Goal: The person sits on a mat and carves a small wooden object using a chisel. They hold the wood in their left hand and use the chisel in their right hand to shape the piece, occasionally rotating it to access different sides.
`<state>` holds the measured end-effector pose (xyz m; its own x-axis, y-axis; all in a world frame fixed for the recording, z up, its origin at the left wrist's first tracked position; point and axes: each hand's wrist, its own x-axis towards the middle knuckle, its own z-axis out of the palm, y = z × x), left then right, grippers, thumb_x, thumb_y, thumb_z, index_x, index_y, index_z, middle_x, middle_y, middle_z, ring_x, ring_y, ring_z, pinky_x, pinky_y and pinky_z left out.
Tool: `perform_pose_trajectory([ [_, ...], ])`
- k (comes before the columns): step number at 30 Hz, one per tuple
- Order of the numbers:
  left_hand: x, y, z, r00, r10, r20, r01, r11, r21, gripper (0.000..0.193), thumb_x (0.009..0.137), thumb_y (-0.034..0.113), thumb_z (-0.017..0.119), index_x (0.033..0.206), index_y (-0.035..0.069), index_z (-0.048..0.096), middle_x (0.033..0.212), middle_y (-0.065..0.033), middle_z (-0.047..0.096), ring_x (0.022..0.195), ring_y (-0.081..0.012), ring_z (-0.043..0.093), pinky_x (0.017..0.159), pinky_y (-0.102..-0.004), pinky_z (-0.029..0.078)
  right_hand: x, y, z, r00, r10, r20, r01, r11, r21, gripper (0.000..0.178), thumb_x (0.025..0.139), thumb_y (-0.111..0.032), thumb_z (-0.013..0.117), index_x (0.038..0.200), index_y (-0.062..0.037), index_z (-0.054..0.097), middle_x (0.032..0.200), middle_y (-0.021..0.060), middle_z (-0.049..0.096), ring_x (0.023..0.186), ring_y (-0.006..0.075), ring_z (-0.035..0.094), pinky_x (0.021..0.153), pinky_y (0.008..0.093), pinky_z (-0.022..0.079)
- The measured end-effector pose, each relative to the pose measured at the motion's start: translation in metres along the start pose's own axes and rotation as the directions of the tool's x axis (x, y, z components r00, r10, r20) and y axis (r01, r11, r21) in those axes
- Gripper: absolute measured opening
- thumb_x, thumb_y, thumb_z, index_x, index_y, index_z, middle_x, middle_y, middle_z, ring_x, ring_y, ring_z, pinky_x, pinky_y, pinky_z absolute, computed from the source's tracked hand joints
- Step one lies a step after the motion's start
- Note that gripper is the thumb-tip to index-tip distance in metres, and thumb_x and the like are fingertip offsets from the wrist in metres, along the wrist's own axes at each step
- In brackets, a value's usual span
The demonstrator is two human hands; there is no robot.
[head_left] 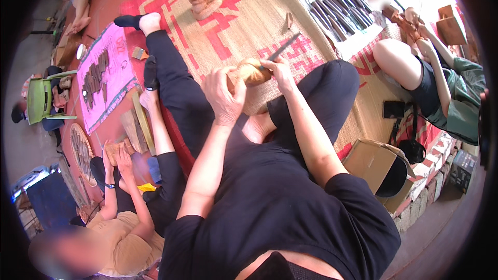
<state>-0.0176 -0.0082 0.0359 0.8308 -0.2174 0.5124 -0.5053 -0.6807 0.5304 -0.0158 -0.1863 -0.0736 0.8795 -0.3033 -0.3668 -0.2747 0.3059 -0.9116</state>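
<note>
The left hand [223, 91] is wrapped around the near-left end of a yellowish carved piece [255, 73], thumb pressed on its side; the right hand [281, 74], at the piece's far-right end, is closed on a slim dark tool [288, 45] pointing far and right. Whether the tool's near end meets the wood is hidden.

The piece, held up between the legs, already has a rounded, bulging form; I'd judge the work partway along, with surface and detail perhaps left — finer finish is too small to tell.

As for room, the pink cloth [88, 111] with its tools lies well left, beyond the outstretched left leg [174, 83]. Straight ahead the woven mat [249, 21] gives space as far as the reddish figure [203, 4]. To the right, the bent knee [340, 80] bounds the right arm's swing — past it sit a cardboard box [365, 161] and a co-worker [441, 67].
</note>
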Motion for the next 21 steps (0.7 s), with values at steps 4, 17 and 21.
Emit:
perform_pose_trajectory([
  [4,-0.001,0.002,0.001,1.000,0.019,-0.001,-0.019,0.999,-0.037,0.026,0.073,0.020,0.064,0.097,0.009,0.060,0.089,-0.0092,0.058,0.087,-0.0300,0.056,0.080,-0.0412,0.040,0.004,-0.003,-0.006,0.999,0.021,-0.026,-0.022,0.999,-0.042,0.020,0.074,-0.013,0.071,0.087,0.0016,0.065,0.080,0.0103,0.067,0.071,0.0193,0.062,0.070,0.0310,0.049],
  [17,0.006,-0.008,-0.004,0.996,-0.086,-0.009,0.086,0.996,-0.019,0.027,0.073,0.017,0.061,0.098,0.008,0.058,0.088,-0.0081,0.057,0.086,-0.0280,0.057,0.081,-0.0395,0.039,0.007,-0.001,-0.004,0.992,0.065,-0.106,-0.048,0.986,0.158,0.012,0.078,-0.009,0.071,0.087,-0.0030,0.064,0.082,0.0084,0.068,0.070,0.0163,0.066,0.065,0.0277,0.052],
  [21,0.006,-0.005,-0.003,0.997,-0.079,-0.021,0.079,0.996,-0.034,0.026,0.073,0.017,0.061,0.097,0.008,0.059,0.088,-0.0085,0.057,0.085,-0.0284,0.057,0.081,-0.0396,0.039,0.005,-0.003,-0.003,0.996,0.036,-0.085,-0.019,0.981,0.193,0.016,0.077,-0.010,0.073,0.088,-0.0026,0.065,0.083,0.0060,0.068,0.072,0.0153,0.066,0.066,0.0280,0.052],
])
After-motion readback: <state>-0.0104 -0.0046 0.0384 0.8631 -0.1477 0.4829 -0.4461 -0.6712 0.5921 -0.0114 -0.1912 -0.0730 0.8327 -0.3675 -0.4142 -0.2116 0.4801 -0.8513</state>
